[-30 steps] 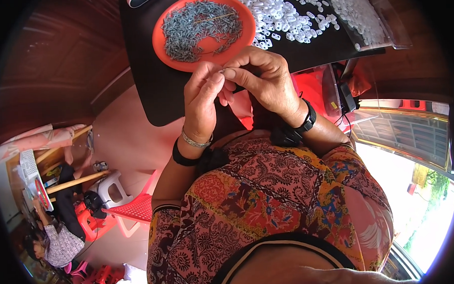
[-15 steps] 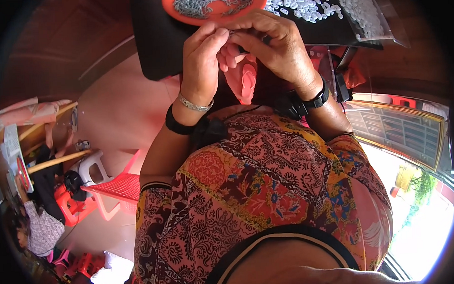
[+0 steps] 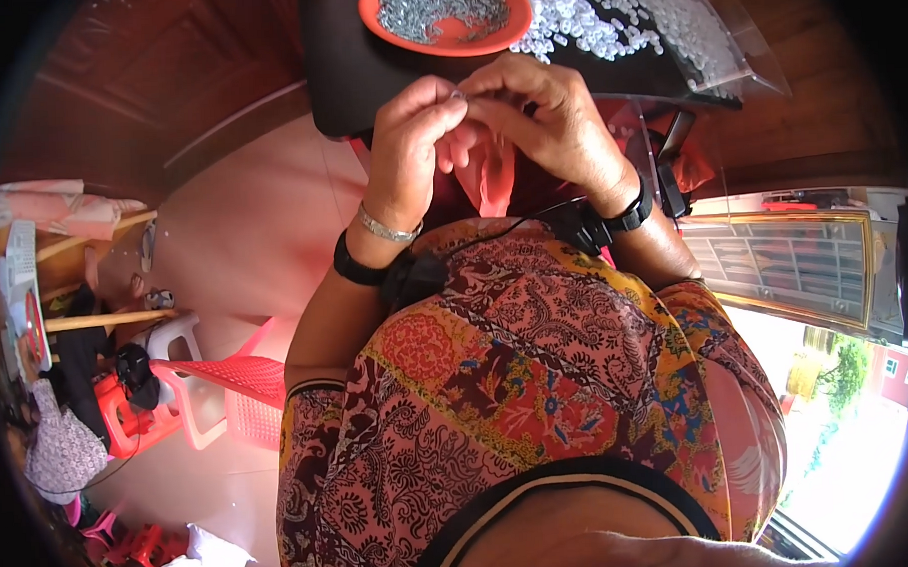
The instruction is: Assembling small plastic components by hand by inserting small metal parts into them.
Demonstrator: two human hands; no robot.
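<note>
My left hand and my right hand meet in front of the table's near edge. Thumb and fingers of each are pinched together at one spot, around something too small to make out. Just beyond them, an orange-red plate holds a heap of thin grey metal pieces. To the plate's right, many small clear plastic pieces lie spread over the black tabletop.
A clear plastic tray edge borders the loose pieces at the right. Below the table hangs something pink. At the left stand a red plastic chair and stools, with another person beside them.
The view has shifted, so the plate and table sit slightly higher and the plate farther right. My hands stay pinched together, now a little farther from the plate.
</note>
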